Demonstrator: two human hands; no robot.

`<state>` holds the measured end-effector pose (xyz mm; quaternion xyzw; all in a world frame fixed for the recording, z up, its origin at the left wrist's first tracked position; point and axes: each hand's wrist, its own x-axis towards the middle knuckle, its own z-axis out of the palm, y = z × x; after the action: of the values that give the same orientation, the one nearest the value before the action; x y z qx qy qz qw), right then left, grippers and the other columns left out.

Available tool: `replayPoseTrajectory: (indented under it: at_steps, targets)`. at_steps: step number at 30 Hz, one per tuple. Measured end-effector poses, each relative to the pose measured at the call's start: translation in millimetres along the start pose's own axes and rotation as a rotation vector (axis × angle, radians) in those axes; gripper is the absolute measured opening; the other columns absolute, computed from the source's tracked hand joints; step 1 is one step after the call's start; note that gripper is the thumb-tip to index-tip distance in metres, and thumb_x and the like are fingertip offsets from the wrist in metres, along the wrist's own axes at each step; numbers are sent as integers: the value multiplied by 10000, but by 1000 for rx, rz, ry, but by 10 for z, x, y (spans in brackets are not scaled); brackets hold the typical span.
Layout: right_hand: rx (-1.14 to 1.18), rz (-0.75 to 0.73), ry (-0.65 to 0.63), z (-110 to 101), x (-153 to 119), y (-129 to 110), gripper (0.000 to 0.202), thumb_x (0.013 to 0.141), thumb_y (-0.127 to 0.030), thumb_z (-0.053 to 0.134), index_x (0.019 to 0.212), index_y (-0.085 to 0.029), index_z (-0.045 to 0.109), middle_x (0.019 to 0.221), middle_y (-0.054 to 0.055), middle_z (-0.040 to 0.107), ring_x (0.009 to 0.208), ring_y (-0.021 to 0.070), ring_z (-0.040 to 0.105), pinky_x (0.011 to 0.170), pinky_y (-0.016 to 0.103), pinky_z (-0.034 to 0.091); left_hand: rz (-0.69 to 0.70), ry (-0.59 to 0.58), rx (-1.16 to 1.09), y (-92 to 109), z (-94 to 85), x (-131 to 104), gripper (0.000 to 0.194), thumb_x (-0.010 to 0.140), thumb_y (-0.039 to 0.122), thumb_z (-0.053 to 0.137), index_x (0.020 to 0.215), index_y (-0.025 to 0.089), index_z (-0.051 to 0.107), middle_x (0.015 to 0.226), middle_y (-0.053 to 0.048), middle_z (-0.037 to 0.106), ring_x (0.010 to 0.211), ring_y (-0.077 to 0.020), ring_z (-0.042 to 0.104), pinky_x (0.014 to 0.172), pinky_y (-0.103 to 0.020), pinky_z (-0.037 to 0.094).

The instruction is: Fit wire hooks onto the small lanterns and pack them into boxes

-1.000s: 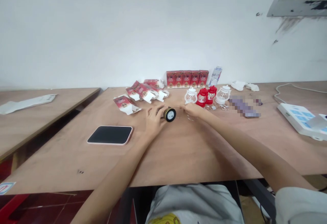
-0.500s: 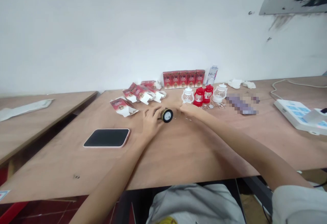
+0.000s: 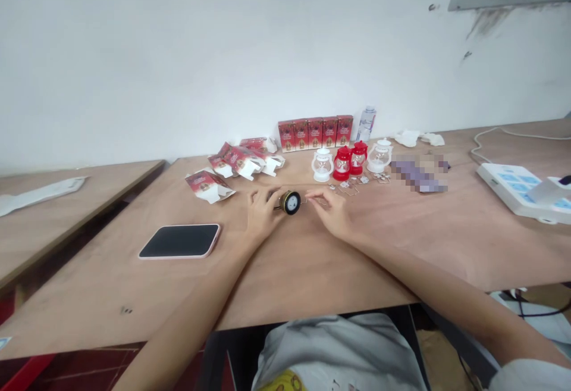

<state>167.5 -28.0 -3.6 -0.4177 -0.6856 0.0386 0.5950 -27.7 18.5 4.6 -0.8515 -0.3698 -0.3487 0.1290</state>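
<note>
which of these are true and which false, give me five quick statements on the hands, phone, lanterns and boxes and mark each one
1. The left hand holds a dark item with a round, pale face. True.
2. The right hand is touching the phone. False: the phone lies well to the left, and that hand is just right of the dark item.
3. All four lanterns are red. False: two are red and two are white.
4. Five red boxes stand upright in a row. True.
5. The phone lies face down. False: its dark screen faces up.

One dark round-ended item [image 3: 292,203], four standing lanterns [image 3: 342,165].
</note>
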Motion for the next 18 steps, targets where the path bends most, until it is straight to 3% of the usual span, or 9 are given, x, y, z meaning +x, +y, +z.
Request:
replayPoseTrajectory:
  at_steps: [4,6,9,18]
  targets:
    - [63,-66,3,58,-100,-172,103,870,-188,522,920,-205,610,892,41,681,774,144,670,725,272,556,27,8,19,40,44,-7,356,782,343,631,1114,227,574,1151,-104,633,1041,-244,580,902,-390,296]
    - [84,-59,10,97,-125,-171,133,864,-218,542,988,-209,590,940,49,673,771,139,679,715,263,573,44,19,36,52,65,-11,361,778,355,639,1109,224,577,1147,-105,635,1035,-242,583,901,-390,294]
    - [54,-72,23,131,-150,-143,166,861,-227,553,1026,-215,569,861,25,691,744,139,687,706,256,581,69,39,48,67,78,-14,365,774,358,650,1103,217,580,1136,-104,639,1022,-238,589,894,-386,293]
    - [-152,-290,16,101,-152,-92,132,896,-155,482,988,-195,568,840,33,715,743,145,689,704,243,550,81,33,61,112,26,-1,326,771,326,654,1076,226,598,1097,-92,650,979,-233,595,830,-379,297]
